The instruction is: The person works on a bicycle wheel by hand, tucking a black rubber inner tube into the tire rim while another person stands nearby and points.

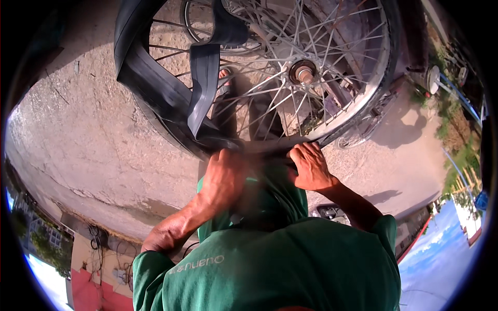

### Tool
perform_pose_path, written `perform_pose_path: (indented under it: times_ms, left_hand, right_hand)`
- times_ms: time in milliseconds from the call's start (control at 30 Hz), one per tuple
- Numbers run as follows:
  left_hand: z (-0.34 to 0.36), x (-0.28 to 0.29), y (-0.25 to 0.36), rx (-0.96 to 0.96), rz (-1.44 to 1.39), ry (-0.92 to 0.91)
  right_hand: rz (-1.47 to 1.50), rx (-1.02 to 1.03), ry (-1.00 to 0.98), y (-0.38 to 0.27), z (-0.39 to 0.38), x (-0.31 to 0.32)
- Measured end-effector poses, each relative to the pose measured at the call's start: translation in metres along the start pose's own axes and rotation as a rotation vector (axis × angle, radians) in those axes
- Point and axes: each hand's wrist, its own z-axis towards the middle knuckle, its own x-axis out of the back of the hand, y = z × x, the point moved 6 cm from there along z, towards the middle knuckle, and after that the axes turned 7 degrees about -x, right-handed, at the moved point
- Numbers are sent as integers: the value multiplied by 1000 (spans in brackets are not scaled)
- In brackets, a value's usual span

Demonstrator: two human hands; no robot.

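A spoked wheel with a pale, worn rim and a rusty hub stands in front of me. A black tyre runs round the rim. A flat black inner tube hangs loose over the wheel's left side, twisted in folds. My left hand is closed on the tyre's near edge, beside the tube's lower end; its fingertips are partly hidden and blurred. My right hand grips the same near edge further right, fingers curled over it and thumb below.
A sandalled foot shows through the spokes. Behind the wheel is part of another wheel. Rough concrete ground spreads around. Dark cables hang on a wall at lower left. A small dark object lies beside my right forearm.
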Motion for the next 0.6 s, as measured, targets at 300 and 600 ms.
perform_pose_path:
  times_ms: [300, 600]
  left_hand:
    - [45, 43, -29, 172, -244, -171]
    - [45, 65, -25, 326, -453, 51]
  right_hand:
    - [167, -89, 188, -15, -21, -12]
    - [273, -27, 305, -14, -30, -8]
